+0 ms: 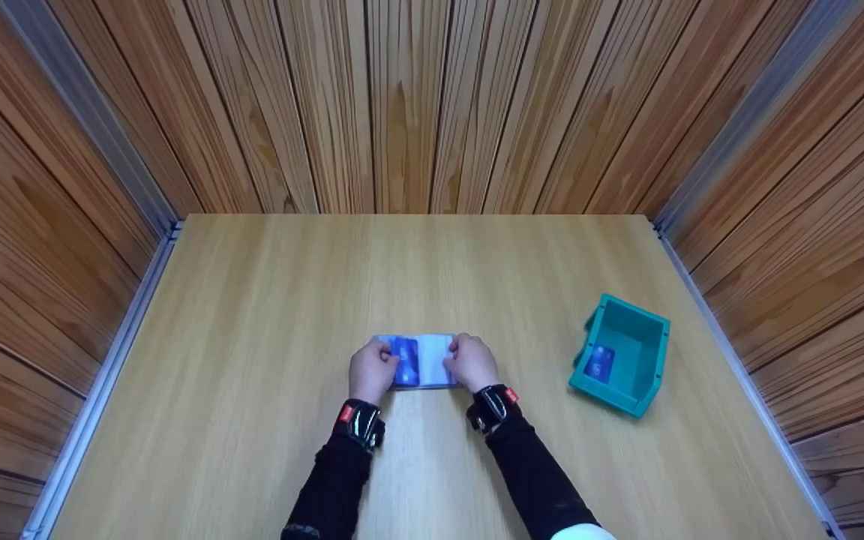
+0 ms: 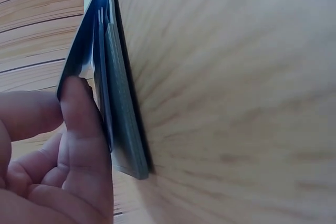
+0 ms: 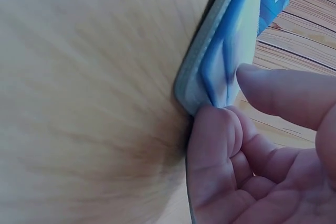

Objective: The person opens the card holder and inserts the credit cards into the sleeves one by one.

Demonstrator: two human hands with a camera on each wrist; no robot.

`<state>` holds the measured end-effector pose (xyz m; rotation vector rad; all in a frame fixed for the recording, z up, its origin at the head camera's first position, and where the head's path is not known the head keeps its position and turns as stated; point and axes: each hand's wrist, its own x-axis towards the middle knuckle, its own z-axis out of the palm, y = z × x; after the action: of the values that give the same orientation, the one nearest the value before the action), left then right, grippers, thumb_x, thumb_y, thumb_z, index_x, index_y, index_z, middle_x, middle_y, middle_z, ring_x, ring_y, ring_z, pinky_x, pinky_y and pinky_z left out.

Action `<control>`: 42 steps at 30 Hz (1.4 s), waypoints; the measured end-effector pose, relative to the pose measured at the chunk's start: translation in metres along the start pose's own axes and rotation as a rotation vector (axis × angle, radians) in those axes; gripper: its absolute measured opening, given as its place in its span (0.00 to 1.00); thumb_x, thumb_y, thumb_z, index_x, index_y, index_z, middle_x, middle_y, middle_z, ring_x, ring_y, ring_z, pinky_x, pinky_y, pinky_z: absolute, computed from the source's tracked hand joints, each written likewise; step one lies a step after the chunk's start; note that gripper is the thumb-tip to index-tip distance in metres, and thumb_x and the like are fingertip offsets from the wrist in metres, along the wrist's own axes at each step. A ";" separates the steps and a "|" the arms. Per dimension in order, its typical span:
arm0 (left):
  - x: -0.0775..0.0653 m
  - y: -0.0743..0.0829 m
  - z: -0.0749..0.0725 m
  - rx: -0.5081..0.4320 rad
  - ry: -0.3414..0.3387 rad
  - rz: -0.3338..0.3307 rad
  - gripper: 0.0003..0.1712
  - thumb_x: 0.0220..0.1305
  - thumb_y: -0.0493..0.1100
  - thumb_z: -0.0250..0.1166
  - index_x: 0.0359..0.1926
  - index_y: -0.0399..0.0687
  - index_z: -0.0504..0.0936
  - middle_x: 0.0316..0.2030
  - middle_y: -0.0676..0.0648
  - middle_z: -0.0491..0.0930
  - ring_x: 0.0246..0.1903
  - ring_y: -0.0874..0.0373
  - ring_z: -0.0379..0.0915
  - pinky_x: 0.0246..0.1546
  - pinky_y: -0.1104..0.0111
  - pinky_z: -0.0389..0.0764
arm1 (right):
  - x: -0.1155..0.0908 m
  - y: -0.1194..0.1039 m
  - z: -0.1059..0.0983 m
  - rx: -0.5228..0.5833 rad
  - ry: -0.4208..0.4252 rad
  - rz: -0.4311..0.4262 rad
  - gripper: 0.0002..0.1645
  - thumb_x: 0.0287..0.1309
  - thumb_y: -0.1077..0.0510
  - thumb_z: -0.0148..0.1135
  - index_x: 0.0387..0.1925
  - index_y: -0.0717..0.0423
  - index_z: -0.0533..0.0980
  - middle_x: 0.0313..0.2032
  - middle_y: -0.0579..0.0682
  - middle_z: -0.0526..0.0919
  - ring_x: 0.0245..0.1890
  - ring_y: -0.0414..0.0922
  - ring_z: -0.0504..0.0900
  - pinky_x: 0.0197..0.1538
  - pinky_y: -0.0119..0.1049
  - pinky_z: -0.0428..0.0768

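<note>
An opened card holder (image 1: 437, 358) with pale clear sleeves lies on the table between the two hands. On its left half shows a blue card (image 1: 406, 361), lettered "VIP" in the right wrist view. My left hand (image 1: 372, 370) pinches this card's outer edge between thumb and finger; in the left wrist view the card (image 2: 80, 43) stands tilted up from the leaves below. Whether it sits inside a sleeve, I cannot tell. My right hand (image 1: 474, 363) holds the holder's right edge, its thumb (image 3: 262, 85) over the sleeve and its fingers at the corner.
To the right on the table (image 1: 252, 315) stands a teal bin (image 1: 636, 360), turned at an angle. Inside it, against the left side, lies another blue card (image 1: 599, 364). Wood-plank walls (image 1: 409, 105) with grey metal rails enclose the back and sides.
</note>
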<state>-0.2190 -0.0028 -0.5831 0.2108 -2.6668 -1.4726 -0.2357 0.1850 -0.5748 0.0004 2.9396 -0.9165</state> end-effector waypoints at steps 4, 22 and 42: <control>0.001 0.001 0.001 0.018 -0.005 -0.004 0.09 0.54 0.32 0.70 0.38 0.33 0.84 0.28 0.45 0.83 0.32 0.50 0.79 0.37 0.59 0.78 | 0.001 0.001 0.001 0.001 0.007 -0.002 0.10 0.50 0.64 0.70 0.33 0.61 0.76 0.26 0.49 0.76 0.31 0.48 0.76 0.39 0.44 0.75; 0.004 0.004 0.002 0.041 -0.033 -0.009 0.09 0.55 0.32 0.69 0.38 0.32 0.84 0.30 0.44 0.82 0.33 0.50 0.78 0.37 0.60 0.78 | -0.001 -0.002 0.001 0.010 -0.010 0.033 0.11 0.52 0.63 0.71 0.35 0.61 0.76 0.28 0.49 0.76 0.31 0.47 0.76 0.39 0.42 0.75; 0.003 0.006 0.008 0.064 -0.008 0.010 0.08 0.55 0.33 0.69 0.37 0.33 0.84 0.29 0.44 0.83 0.33 0.49 0.79 0.38 0.58 0.78 | -0.001 -0.001 0.002 0.016 -0.014 0.042 0.11 0.53 0.63 0.71 0.35 0.61 0.76 0.28 0.49 0.75 0.31 0.47 0.75 0.39 0.42 0.74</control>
<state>-0.2237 0.0064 -0.5818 0.1963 -2.7195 -1.3887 -0.2350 0.1828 -0.5757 0.0554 2.9076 -0.9306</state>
